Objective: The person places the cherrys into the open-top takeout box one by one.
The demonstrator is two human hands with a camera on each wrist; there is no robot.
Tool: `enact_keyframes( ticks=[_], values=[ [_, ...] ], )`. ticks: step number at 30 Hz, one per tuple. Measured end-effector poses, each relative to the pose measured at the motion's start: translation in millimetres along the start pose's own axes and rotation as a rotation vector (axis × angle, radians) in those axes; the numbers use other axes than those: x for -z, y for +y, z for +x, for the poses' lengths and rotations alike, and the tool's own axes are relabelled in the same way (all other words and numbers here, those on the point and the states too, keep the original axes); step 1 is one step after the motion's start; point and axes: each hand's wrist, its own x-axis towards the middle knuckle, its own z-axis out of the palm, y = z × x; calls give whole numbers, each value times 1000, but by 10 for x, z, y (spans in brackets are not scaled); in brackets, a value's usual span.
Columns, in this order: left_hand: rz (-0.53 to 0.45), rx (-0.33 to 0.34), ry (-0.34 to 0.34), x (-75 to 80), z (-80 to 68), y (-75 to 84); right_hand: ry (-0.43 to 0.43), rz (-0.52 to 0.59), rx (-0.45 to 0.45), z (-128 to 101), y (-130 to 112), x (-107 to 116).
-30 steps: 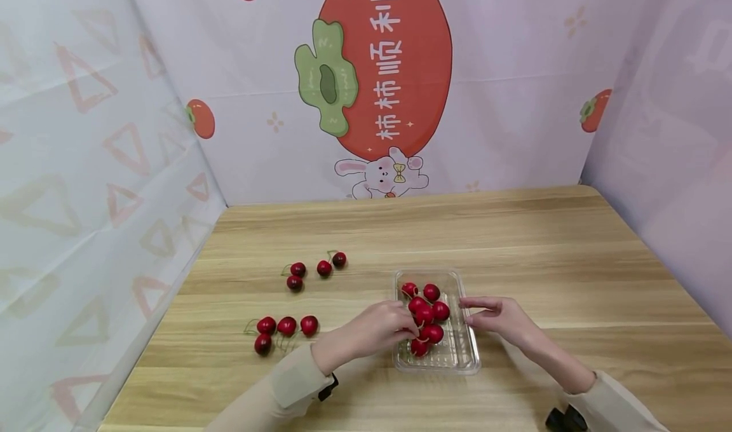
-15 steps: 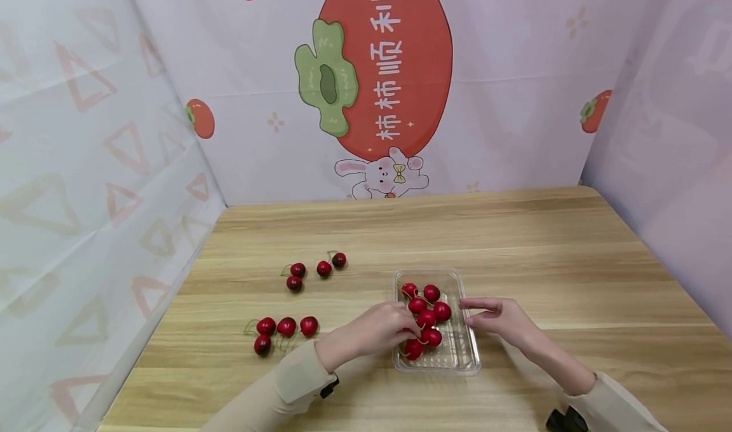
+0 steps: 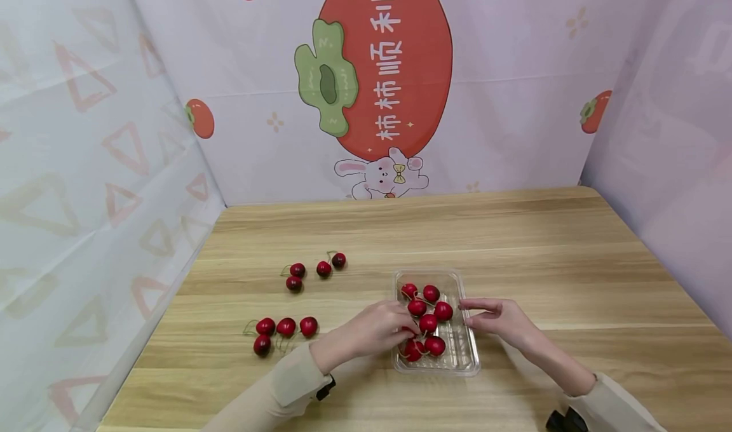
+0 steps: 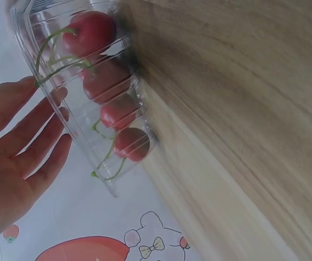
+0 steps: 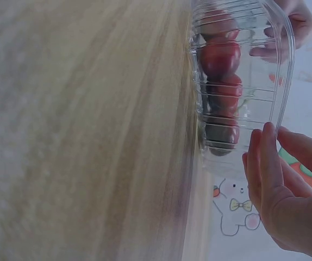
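Head view: left hand [image 3: 374,330] reaches into the clear tray [image 3: 466,356] on the table [image 3: 572,260], fingers loosely straight beside the cherries [image 3: 426,323]. Right hand [image 3: 496,317] rests relaxed fingers against the rim. A nudge could tip the light tray, spilling fruit.

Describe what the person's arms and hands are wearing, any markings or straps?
Both hands, left hand and right hand, are bare: no gloves or rings visible. Both arms wear long beige sleeves ending at the wrist. A small black piece, probably a camera mount, sits under the left cuff; a similar black object lies by the right forearm.
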Motion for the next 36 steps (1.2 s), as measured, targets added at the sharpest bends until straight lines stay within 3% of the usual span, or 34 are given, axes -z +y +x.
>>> enact_keyframes(
  ticks=[15, 24, 32, 36],
  values=[
    [-87, 97, 101, 126, -154, -199, 4, -1, -5, 7, 15, -4],
    [-91, 153, 129, 144, -226, -454, 6, -11, -10, 19, 32, -5],
    [-18, 288, 134, 242, -318, -677, 8, -13, -25, 22, 29, -16],
    [-30, 339, 115, 307, -359, -789, 9, -17, -26, 20, 24, -17]
  ],
)
